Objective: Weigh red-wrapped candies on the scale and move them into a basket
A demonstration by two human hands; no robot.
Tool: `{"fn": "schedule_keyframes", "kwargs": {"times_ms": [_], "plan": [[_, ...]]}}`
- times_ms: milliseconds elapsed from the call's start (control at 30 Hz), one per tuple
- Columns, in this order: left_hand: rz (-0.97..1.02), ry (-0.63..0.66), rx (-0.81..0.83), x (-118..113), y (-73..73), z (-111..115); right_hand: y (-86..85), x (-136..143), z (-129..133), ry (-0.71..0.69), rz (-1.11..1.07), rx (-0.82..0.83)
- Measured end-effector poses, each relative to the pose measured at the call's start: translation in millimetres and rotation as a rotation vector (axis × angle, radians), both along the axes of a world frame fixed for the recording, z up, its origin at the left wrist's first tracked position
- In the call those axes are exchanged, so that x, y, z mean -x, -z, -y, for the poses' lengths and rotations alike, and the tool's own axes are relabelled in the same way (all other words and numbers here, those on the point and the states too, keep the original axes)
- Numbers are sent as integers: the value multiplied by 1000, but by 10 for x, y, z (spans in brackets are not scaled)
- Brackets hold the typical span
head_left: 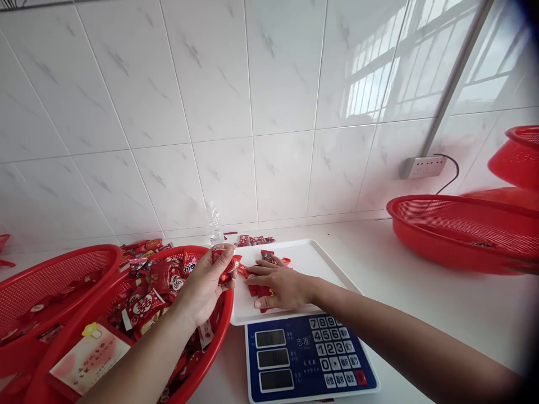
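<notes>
My left hand is closed around several red-wrapped candies, above the right rim of a red plastic basket heaped with similar packets. My right hand lies palm down, fingers spread, over red candy packets on the white tray of a scale. The palm hides part of these packets. Below the tray is the scale's blue panel, with three dark displays at its left and number keys at its right.
Another red basket with packets stands at the left. Loose packets and a clear plastic bottle are near the tiled wall. A card rests on the near basket. Red baskets and a wall socket are at the right.
</notes>
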State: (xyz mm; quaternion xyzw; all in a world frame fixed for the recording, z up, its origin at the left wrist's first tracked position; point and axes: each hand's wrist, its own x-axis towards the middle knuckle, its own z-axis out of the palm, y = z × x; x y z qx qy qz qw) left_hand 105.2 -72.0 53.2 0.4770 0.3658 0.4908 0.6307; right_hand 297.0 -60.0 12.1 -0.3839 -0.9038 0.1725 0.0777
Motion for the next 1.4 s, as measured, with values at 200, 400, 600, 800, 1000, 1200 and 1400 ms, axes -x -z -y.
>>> {"fn": "schedule_keyframes", "kwargs": {"times_ms": [200, 400, 600, 800, 1000, 1200, 1400], "plan": [[-4, 34, -1, -4, 20, -21, -48, -255, 47, 115, 7, 68], [-20, 61, 15, -16, 29, -14, 52, -455, 36, 136, 32, 90], [-22, 65, 12, -37, 42, -16, 17, -323, 3, 251, -29, 141], [-33, 43, 20, -39, 53, -22, -15, -35, -101, 210, -39, 135], [-53, 39, 19, -41, 46, -17, 103, 142, -29, 211, -46, -133], [-65, 57, 14, -50, 58, -13, 113, 84, -34, 348, -201, -294], [-58, 49, 28, -40, 71, -16, 5, -50, -89, 458, -572, -251]]}}
